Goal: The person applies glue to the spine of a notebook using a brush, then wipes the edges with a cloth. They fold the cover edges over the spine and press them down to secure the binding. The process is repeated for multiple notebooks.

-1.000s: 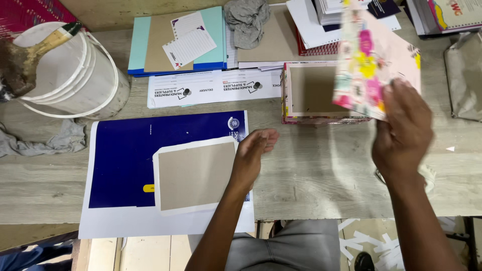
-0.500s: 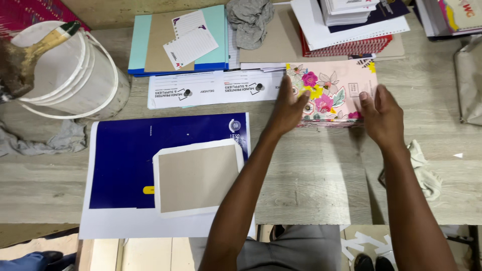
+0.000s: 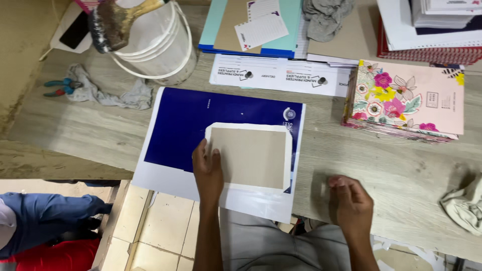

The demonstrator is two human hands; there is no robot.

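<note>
My left hand [image 3: 208, 168] lies flat on the left edge of a grey card with white borders [image 3: 249, 156], which rests on a large dark blue sheet [image 3: 186, 123] on the wooden table [image 3: 391, 165]. My right hand [image 3: 350, 196] rests on the bare table near its front edge, fingers loosely curled, holding nothing. A stack of pink floral covers [image 3: 406, 100] sits at the right, apart from both hands.
A white bucket [image 3: 160, 45] with a glue brush [image 3: 118, 22] stands at the back left, a grey rag [image 3: 108, 93] and pliers [image 3: 57, 86] beside it. White printed slips [image 3: 278, 75], teal boards [image 3: 251, 25], book stacks [image 3: 432, 25] and another rag [image 3: 464, 206] surround the work area.
Both hands set the floral cover down on the stack at the right and let go. My left hand went back to the grey card; my right hand dropped to the table's front edge.
</note>
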